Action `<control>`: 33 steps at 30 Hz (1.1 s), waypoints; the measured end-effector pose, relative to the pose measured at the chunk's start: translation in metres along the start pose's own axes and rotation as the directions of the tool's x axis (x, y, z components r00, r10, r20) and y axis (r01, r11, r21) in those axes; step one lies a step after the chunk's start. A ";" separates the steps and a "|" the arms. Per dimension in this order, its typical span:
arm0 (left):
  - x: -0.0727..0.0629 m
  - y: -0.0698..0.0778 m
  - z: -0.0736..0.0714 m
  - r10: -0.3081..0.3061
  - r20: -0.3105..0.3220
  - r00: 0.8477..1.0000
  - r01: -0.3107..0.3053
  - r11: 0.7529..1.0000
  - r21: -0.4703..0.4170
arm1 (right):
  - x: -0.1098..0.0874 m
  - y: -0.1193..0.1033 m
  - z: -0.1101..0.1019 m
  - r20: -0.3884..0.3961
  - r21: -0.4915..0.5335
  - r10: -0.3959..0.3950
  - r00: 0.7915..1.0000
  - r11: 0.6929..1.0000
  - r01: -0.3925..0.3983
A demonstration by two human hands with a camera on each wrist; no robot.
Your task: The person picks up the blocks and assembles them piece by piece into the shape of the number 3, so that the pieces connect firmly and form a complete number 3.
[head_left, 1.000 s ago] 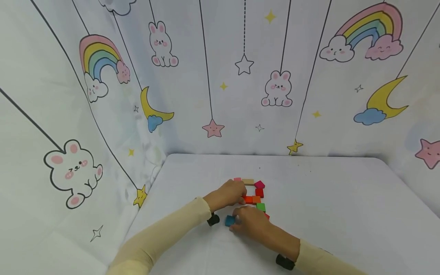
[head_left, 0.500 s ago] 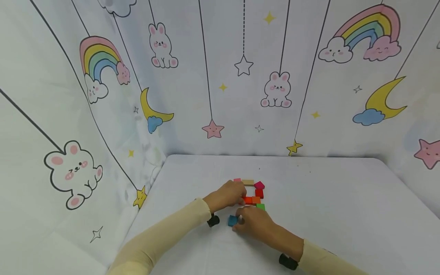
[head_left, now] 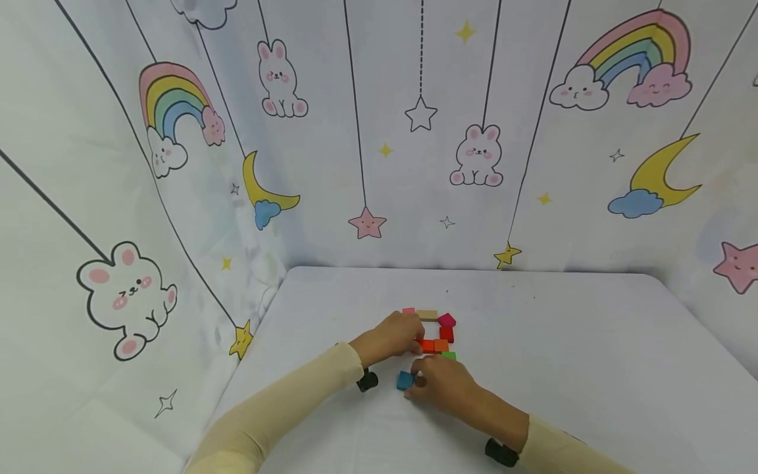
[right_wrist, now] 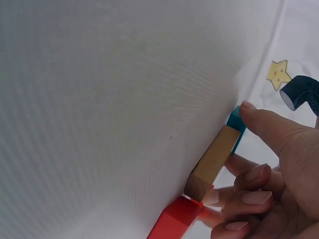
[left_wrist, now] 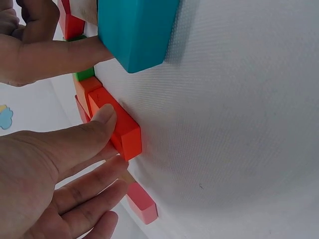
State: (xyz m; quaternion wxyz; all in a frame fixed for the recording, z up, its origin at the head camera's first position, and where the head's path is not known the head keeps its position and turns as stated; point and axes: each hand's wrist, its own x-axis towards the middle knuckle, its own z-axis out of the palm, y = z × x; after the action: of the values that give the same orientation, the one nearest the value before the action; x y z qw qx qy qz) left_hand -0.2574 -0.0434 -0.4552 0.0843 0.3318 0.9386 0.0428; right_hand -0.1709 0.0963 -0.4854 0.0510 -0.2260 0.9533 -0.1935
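Note:
My left hand pinches a red-orange block, thumb against its near side, as the left wrist view shows. That block lies in a row beside an orange block, with a green block after it. With thumb and finger, my right hand holds a blue block on the cloth. Next to the blue one in the right wrist view is a natural wood block, then a red block; from the head view the right hand hides both.
Beyond the hands, a pink block, a tan block, a crimson five-sided block and a red block continue the outline. White cloth covers the table. A printed curtain rises behind it.
The right hand and the blue block have slid a little to the right, toward the wood block. The red block once visible beside the right hand is now covered. My left hand stays put.

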 end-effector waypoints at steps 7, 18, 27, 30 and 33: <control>-0.001 0.001 0.001 -0.002 -0.003 1.000 0.002 1.000 0.002 | -0.002 0.000 -0.001 -0.009 -0.005 0.012 1.000 1.000 -0.012; 0.001 -0.001 0.004 0.006 -0.013 1.000 -0.005 0.999 0.033 | -0.006 0.003 -0.002 -0.040 -0.003 -0.026 0.999 1.000 0.026; 0.000 0.000 0.004 -0.002 -0.010 1.000 0.002 1.000 0.010 | -0.006 0.003 -0.001 -0.044 -0.017 -0.025 0.999 1.000 0.025; 0.001 0.000 0.004 -0.004 -0.009 1.000 0.004 1.000 0.006 | -0.006 0.003 -0.002 -0.051 -0.021 -0.034 0.998 0.999 0.033; 0.002 -0.001 0.005 -0.010 -0.005 1.000 0.010 1.000 0.004 | -0.007 0.003 -0.003 -0.057 -0.025 -0.043 0.997 0.999 0.041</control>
State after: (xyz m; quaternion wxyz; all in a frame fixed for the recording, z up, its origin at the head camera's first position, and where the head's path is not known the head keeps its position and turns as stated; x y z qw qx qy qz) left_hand -0.2582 -0.0428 -0.4603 0.0813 0.3270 0.9406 0.0415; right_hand -0.1661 0.1026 -0.4837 0.0168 -0.2410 0.9517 -0.1895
